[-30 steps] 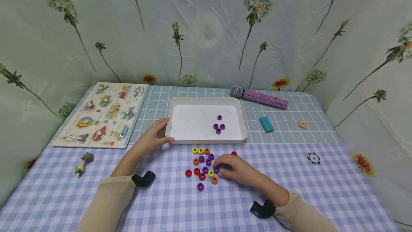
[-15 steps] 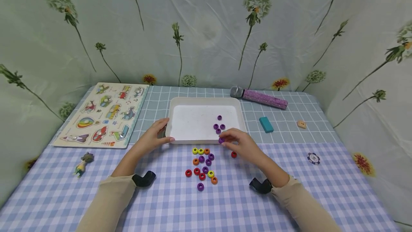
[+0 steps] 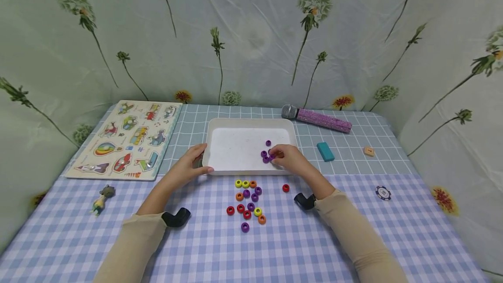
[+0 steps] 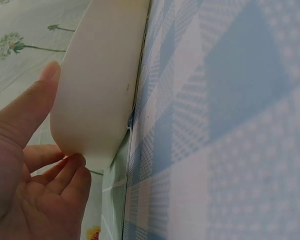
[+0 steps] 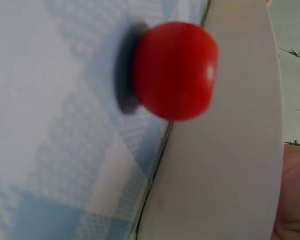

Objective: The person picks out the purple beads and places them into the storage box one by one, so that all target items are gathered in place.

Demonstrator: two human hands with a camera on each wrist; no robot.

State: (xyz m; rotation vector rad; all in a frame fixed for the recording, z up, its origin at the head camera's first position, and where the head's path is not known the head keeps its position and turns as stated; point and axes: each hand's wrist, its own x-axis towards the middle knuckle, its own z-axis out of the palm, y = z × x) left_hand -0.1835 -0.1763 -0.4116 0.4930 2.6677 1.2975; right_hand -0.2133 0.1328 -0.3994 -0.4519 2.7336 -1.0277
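Observation:
My left hand (image 3: pixel 187 163) grips the left front corner of the white tray (image 3: pixel 235 172). In the left wrist view, the thumb (image 4: pixel 49 80) lies against the tray's wall and the other fingers bend around its corner. My right hand (image 3: pixel 291 159) reaches over the tray's front wall, pinching a purple bead (image 3: pixel 272 157) low among several other purple beads (image 3: pixel 263 153). Its fingertips partly cover these beads. The right wrist view shows only part of that hand (image 5: pixel 294 192) beyond the tray wall (image 5: pixel 225 125); the pinched bead is hidden there.
Several yellow, orange, red and purple beads (image 3: pixel 246 215) lie before the tray. A lone red bead (image 3: pixel 285 188) sits near the right forearm. Around them are a puzzle board (image 3: pixel 131 143), figurine (image 3: pixel 104 199), microphone (image 3: pixel 322 120), teal block (image 3: pixel 325 152), wooden tile (image 3: pixel 368 151) and poker chip (image 3: pixel 383 193).
My right hand has picked a purple bead from the cloth and carried it up and over the tray's front wall. The left hand stays at the tray's corner.

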